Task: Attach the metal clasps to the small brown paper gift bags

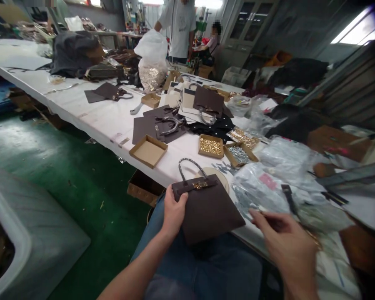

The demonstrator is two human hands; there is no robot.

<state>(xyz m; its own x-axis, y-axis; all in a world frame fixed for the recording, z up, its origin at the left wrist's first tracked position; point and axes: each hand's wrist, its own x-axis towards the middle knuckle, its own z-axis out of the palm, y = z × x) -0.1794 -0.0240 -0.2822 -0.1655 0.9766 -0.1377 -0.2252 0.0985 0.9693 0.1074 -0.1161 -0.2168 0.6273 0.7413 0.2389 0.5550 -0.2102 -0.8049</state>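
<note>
My left hand grips the left edge of a dark brown handbag panel, thumb on its front. The panel rests tilted over my lap and against the table edge. It carries a gold clasp on a strap near its top, and a grey patterned handle arches above. My right hand hovers to the right of the panel, apart from it, with thumb and fingers pinched together. Whatever may be between those fingertips is too small to make out. Clear plastic bags lie just beyond my right hand.
On the white table are an open cardboard tray, a box of gold hardware, a box of silver hardware and stacked brown panels. A grey bin stands at left. People are in the background.
</note>
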